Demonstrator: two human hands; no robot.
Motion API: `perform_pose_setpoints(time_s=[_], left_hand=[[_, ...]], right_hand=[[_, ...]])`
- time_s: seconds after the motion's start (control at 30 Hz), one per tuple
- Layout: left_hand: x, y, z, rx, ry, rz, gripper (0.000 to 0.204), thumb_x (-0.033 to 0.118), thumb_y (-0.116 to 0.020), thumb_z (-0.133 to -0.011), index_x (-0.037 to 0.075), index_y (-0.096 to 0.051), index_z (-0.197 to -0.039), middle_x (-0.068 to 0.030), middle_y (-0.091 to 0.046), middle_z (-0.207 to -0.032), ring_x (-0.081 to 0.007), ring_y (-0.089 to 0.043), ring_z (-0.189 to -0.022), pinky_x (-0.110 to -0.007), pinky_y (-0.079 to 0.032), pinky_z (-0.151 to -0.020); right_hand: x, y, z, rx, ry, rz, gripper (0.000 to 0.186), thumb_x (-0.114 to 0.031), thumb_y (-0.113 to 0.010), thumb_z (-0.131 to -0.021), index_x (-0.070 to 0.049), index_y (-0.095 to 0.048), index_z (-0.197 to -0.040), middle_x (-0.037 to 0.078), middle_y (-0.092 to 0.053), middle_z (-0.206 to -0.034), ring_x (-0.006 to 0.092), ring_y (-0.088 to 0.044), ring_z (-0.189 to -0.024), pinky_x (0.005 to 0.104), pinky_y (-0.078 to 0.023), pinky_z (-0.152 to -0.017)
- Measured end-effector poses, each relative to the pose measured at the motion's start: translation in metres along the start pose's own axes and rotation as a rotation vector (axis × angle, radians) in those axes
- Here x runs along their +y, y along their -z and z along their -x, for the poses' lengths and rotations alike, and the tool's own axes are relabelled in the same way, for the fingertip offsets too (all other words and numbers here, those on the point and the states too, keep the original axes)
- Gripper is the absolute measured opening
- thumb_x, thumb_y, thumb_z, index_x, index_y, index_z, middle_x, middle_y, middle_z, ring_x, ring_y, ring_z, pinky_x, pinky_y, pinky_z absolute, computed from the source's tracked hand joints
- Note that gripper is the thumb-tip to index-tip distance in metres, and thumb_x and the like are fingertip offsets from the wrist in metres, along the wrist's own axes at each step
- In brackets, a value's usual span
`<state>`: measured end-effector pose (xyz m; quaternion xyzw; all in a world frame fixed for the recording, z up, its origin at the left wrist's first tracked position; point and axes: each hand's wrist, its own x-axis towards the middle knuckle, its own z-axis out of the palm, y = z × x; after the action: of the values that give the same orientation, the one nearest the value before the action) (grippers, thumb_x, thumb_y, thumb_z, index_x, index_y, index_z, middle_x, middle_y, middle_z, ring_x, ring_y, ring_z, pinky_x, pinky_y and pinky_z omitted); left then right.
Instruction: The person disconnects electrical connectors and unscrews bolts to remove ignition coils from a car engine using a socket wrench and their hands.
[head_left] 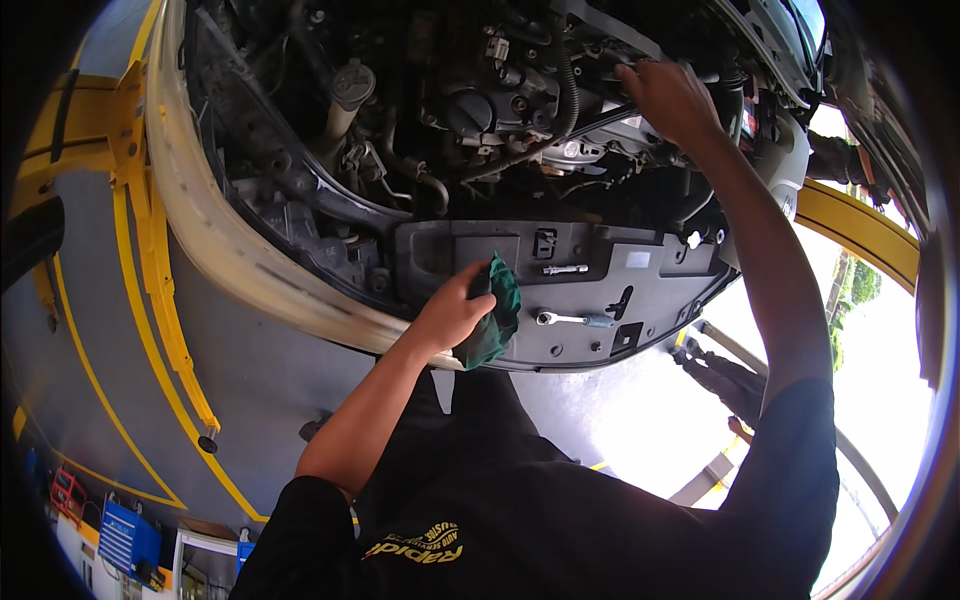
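Fingers (470,281) of the left hand (443,316) were closed on a crumpled dark-green cloth (494,322), which was pinched at its left side by the thumb. The cloth was held at the near edge of a broad dark-grey moulded plastic panel (590,292). Farther off and to the right, the right hand (677,102) was reached over the engine bay, its fingers curled beside a flat grey metal bar (615,30); whether anything was gripped there could not be told.

To the right of the cloth, a ratchet wrench with a silver head and grey-blue handle (575,320) was laid on the panel, head to the left. Just beyond it, a short silver cylindrical tool piece (565,269) was placed, apart from the wrench. Beyond the panel, a ribbed black tube (572,95) was seen left of the right hand, and a round grey cap on a pale neck (352,84) was set farther left.

The bay was bordered on the left by a pale curved bumper (235,262). Beyond that, a yellow steel lift arm (165,310) was stretched above a grey floor (275,365) marked with yellow lines. At the near left, a blue drawered tool chest (128,532) was partly shown.
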<state>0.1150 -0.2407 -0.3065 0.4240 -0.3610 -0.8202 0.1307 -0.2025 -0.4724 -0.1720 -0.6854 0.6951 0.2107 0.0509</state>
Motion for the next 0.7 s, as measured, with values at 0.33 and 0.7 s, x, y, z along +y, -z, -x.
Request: perform_pose_setpoints(time_s=[0.33,0.7], left_hand=[[-0.004,-0.003,0.0,0.05,-0.039,-0.048,0.058,0.019,-0.062,-0.092,0.002,-0.052,-0.146,-0.0152,-0.07,-0.12,-0.0235,-0.067,-0.109,-0.033,-0.049,-0.098],[0.007,-0.011,0.008,0.106,-0.044,-0.104,0.055,0.017,-0.061,-0.093,0.003,-0.052,-0.145,-0.014,-0.069,-0.119,-0.0211,-0.066,-0.108,-0.032,-0.049,-0.098]], right_hand=[[0.007,-0.015,-0.005,0.239,0.158,-0.005,0.063,-0.059,-0.047,-0.104,-0.003,-0.074,-0.094,0.022,-0.074,-0.093,0.0429,-0.072,-0.095,0.0549,-0.055,-0.087],[0.009,-0.013,0.004,0.243,0.129,-0.031,0.06,-0.059,-0.048,-0.104,-0.005,-0.074,-0.097,0.021,-0.073,-0.088,0.0403,-0.071,-0.097,0.0524,-0.054,-0.089]])
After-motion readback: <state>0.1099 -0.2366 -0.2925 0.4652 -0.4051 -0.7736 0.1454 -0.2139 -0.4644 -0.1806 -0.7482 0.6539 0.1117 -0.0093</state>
